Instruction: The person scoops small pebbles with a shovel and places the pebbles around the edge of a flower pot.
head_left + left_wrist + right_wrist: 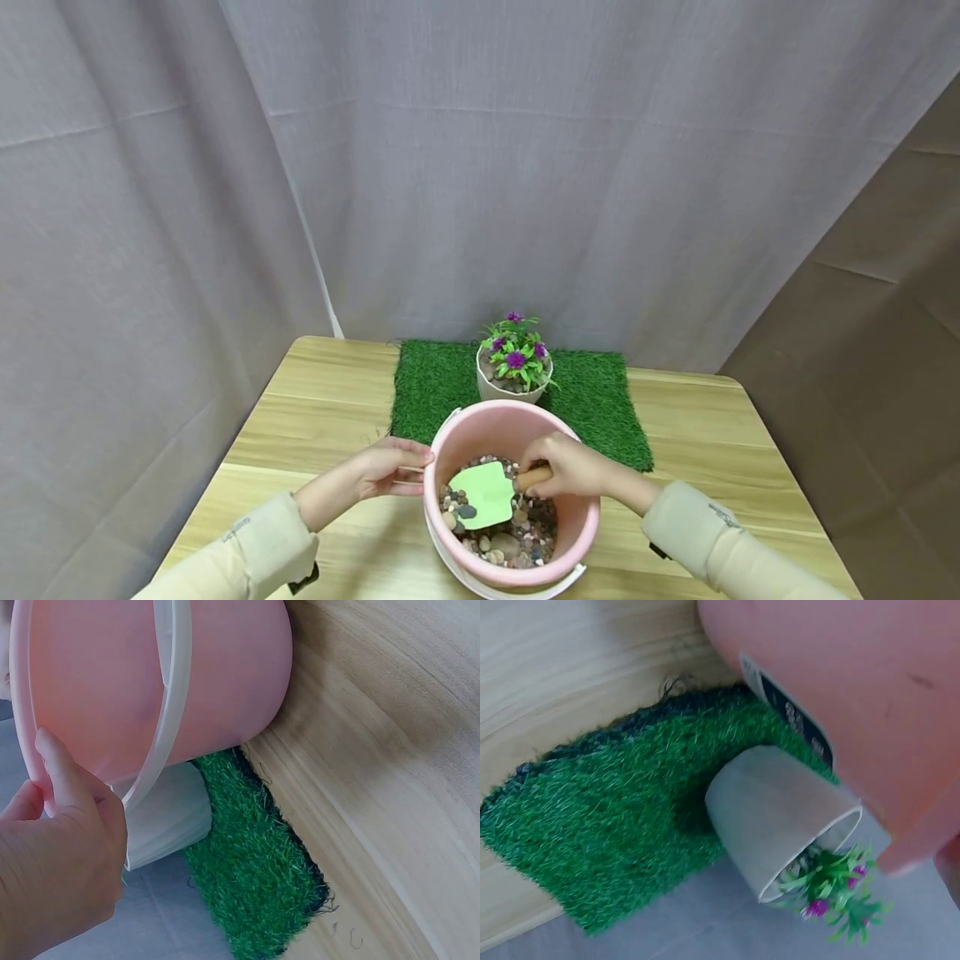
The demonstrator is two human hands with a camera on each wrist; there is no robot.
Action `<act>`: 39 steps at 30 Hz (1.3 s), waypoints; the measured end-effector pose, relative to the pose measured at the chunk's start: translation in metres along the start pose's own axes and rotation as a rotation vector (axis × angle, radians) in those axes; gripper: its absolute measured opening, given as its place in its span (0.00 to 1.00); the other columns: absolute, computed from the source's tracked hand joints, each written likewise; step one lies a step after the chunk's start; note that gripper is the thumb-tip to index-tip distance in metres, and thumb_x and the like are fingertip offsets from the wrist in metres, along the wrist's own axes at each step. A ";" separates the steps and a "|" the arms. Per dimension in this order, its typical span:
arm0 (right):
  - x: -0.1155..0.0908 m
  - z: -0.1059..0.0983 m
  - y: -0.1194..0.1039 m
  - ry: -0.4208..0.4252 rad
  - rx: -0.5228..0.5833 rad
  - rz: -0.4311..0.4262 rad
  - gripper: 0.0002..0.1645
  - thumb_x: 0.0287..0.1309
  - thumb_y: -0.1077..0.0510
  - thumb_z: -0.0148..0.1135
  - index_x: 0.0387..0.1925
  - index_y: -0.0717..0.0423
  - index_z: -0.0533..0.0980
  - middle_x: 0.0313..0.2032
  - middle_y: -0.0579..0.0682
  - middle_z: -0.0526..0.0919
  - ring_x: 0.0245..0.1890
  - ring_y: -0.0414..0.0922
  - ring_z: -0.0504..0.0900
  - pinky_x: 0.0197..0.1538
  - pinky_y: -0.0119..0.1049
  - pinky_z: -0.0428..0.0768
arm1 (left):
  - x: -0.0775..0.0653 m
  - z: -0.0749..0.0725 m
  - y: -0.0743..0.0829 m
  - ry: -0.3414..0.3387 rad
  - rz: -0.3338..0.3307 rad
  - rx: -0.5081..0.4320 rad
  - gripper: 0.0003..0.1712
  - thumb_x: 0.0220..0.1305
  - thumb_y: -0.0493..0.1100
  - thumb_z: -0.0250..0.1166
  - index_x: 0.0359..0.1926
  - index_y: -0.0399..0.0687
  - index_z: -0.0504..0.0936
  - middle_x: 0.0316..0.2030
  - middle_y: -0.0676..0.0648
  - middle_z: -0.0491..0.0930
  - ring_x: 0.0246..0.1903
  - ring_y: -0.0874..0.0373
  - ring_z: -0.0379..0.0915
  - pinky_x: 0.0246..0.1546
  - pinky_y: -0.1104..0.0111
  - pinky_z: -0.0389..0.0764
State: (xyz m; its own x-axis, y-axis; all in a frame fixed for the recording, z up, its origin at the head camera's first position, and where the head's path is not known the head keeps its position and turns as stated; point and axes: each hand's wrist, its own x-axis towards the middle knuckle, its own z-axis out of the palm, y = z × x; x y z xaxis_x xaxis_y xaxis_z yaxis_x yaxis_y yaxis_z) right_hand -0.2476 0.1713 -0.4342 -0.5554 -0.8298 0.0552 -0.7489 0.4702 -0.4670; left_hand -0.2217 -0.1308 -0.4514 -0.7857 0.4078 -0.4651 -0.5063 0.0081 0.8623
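A pink bucket (517, 574) stands at the front of the table with mixed pebbles (504, 547) inside. My left hand (386, 467) pinches its left rim, thumb at the edge and fingers against the outer wall, as the left wrist view also shows. Inside the bucket, my right hand (576, 467) grips the wooden handle (531, 478) of a small trowel. Its light green blade (486, 497) lies over the pebbles, with several stones at its left edge. The right wrist view shows the bucket's outer wall (840, 682), while the trowel is hidden there.
Behind the bucket, a white pot (780, 817) holds a plant with purple flowers (516, 360) on a green artificial-grass mat (600, 400). The bucket's white carrying handle (178, 682) hangs against its side. Grey curtains (480, 183) close off the wooden table's back.
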 end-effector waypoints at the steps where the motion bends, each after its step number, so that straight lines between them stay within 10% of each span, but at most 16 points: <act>1: -0.001 -0.002 0.001 0.005 0.021 0.009 0.11 0.42 0.62 0.70 0.32 0.57 0.81 0.30 0.46 0.84 0.29 0.31 0.76 0.36 0.22 0.82 | 0.000 0.000 0.000 0.001 0.000 0.001 0.18 0.64 0.35 0.57 0.53 0.28 0.71 0.27 0.51 0.80 0.28 0.65 0.78 0.41 0.68 0.88; 10: -0.010 -0.021 0.002 0.060 0.171 0.050 0.11 0.44 0.65 0.70 0.35 0.58 0.81 0.30 0.49 0.85 0.26 0.29 0.75 0.30 0.24 0.82 | -0.001 -0.002 0.000 0.000 0.000 -0.001 0.19 0.64 0.35 0.57 0.53 0.28 0.71 0.27 0.51 0.80 0.28 0.65 0.79 0.42 0.68 0.88; 39: -0.039 -0.054 0.033 0.227 0.135 0.200 0.10 0.49 0.61 0.69 0.35 0.58 0.81 0.31 0.50 0.84 0.28 0.30 0.76 0.32 0.26 0.83 | -0.001 -0.001 0.002 -0.007 -0.006 -0.017 0.18 0.64 0.35 0.57 0.53 0.28 0.71 0.27 0.51 0.79 0.28 0.64 0.78 0.43 0.67 0.88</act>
State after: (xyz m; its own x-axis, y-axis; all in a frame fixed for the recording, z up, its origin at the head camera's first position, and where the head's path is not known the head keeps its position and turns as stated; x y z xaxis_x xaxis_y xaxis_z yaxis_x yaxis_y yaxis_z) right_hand -0.2697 0.2356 -0.4044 -0.7647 -0.6293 0.1388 -0.5705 0.5608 -0.6001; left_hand -0.2216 -0.1322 -0.4496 -0.7802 0.4139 -0.4690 -0.5172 -0.0051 0.8559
